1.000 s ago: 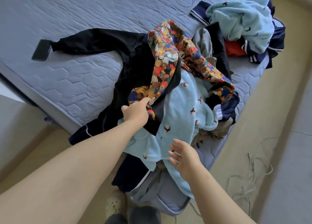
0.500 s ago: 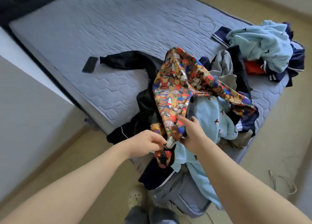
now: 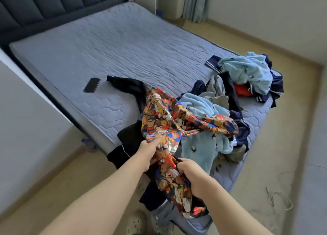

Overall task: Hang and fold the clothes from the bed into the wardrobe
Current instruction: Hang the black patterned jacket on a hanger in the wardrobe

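Both hands — left hand [image 3: 147, 150], right hand [image 3: 190, 171] — clutch the bear-print garment [image 3: 169, 121], lifted off the clothes pile [image 3: 208, 121] at the bed [image 3: 109, 50] corner — light, limp, likely slippery; grip seams or collar

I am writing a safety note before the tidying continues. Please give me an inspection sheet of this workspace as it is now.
Surface: quilted grey-blue mattress.
Job's things: bear-print garment held up; light blue fleece, black garment and a far pile lie on the mattress.
Clutter: phone on the mattress.
Hands: left hand and right hand both grip the bear-print garment.
Cables: thin cord on the mattress; loose cords on the floor.
Surroundings: padded headboard, curtain.
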Demonstrator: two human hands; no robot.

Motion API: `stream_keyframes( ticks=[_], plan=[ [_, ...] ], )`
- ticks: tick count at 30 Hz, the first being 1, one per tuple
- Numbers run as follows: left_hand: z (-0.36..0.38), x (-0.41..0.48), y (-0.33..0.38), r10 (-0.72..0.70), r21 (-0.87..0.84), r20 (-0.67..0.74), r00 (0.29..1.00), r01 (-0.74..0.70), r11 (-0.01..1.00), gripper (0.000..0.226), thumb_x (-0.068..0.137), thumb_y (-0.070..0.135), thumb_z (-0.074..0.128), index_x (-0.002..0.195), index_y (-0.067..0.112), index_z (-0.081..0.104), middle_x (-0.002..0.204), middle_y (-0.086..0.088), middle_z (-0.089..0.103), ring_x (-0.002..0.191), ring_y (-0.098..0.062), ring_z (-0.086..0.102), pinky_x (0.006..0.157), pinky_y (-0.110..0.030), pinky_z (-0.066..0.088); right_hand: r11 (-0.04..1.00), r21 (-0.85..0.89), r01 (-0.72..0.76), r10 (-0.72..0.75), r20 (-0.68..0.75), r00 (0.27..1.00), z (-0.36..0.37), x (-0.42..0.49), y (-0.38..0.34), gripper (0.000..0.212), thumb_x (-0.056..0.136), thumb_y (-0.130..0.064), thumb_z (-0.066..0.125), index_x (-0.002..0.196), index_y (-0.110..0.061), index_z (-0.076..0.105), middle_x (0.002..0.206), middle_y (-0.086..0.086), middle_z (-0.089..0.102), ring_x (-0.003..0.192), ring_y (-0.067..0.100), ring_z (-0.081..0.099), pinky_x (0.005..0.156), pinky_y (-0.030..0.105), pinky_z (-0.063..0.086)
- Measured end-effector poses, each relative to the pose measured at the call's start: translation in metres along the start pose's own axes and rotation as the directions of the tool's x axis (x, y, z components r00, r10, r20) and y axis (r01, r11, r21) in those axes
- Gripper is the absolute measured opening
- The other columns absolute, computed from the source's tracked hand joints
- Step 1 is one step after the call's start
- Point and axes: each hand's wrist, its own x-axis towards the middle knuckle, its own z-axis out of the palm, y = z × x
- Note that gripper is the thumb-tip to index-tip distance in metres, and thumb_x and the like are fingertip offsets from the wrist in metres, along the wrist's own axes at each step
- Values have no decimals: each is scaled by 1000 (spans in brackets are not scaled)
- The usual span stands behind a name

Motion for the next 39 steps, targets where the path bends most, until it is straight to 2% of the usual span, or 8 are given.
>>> stream_keyframes(
  ticks=[8, 14, 17, 19, 26, 30, 35, 39],
  plan=[
    [-9, -31, -1, 149, 38, 156, 976, -156, 987, 32, 86, -9, 50, 107, 11, 63, 74, -4, 62, 58, -14, 55, 52, -22, 46, 996, 79, -52, 52, 8, 999, -8, -12, 10, 31, 82, -32, 61, 102, -9, 63, 95, 11, 65, 82, 25, 57, 76, 34, 45],
    [-35, -67, -15, 123, 199, 489, 864, -248, 948, 34, 86, -3, 54, 97, 23, 73, 92, 0, 71, 92, -18, 64, 88, -33, 48, 921, 388, 38, 1, -100, 995, 1, 2, -4, 70, 80, -66, 54, 129, -17, 50, 119, 10, 62, 96, 28, 63, 80, 38, 52],
    [-37, -80, -18, 96, 191, 626, 774, -271, 943, 28, 83, 6, 62, 95, 27, 75, 101, 1, 69, 102, -16, 61, 97, -35, 45, 919, 394, 31, -3, -72, 997, 10, 15, -4, 89, 60, -52, 79, 132, -10, 47, 109, 17, 66, 82, 32, 71, 64, 43, 58],
    [-45, -81, -15, 71, 207, 647, 759, -264, 942, 24, 87, 6, 60, 97, 25, 72, 94, 5, 69, 92, -9, 63, 86, -27, 49, 932, 359, 59, -17, -120, 993, 19, 13, -4, 56, 75, -21, 71, 123, 0, 50, 86, 18, 64, 51, 25, 67, 40, 29, 49],
    [-68, -51, -14, -31, 53, -81, 996, 36, 998, 43, 90, 47, 52, 118, 15, 58, 100, 1, 66, 89, -16, 58, 72, -28, 44, 909, 406, 98, -64, -97, 993, 31, -10, -21, 13, 87, -6, 47, 82, -6, 59, 55, 6, 62, 46, 20, 57, 39, 17, 42],
    [-75, -28, -7, -92, -492, 64, 994, 112, 864, 88, 64, 73, 62, 131, 18, 46, 126, -7, 57, 105, -28, 58, 74, -40, 51, 969, 242, 56, -57, -3, 998, 35, -33, -24, 20, 79, -6, 41, 87, -6, 59, 66, 10, 61, 52, 24, 55, 54, 26, 44],
    [-75, -20, 13, 94, -554, -122, 988, -146, 820, 50, 76, 16, 70, 123, 5, 56, 119, -19, 62, 94, -33, 65, 70, -42, 56, 998, -54, 21, -22, -3, 1000, 38, -25, -26, 43, 68, -14, 49, 108, -5, 60, 108, 14, 57, 87, 27, 54, 69, 30, 40],
    [-52, -51, 28, 427, -144, -181, 886, -454, 879, 21, 82, 0, 65, 97, 14, 61, 91, -6, 67, 84, -22, 64, 75, -31, 53, 935, -239, 264, -329, -296, 897, 30, -20, -31, 31, 68, -29, 57, 94, -13, 52, 92, 8, 49, 85, 22, 48, 69, 29, 39]
  ],
)
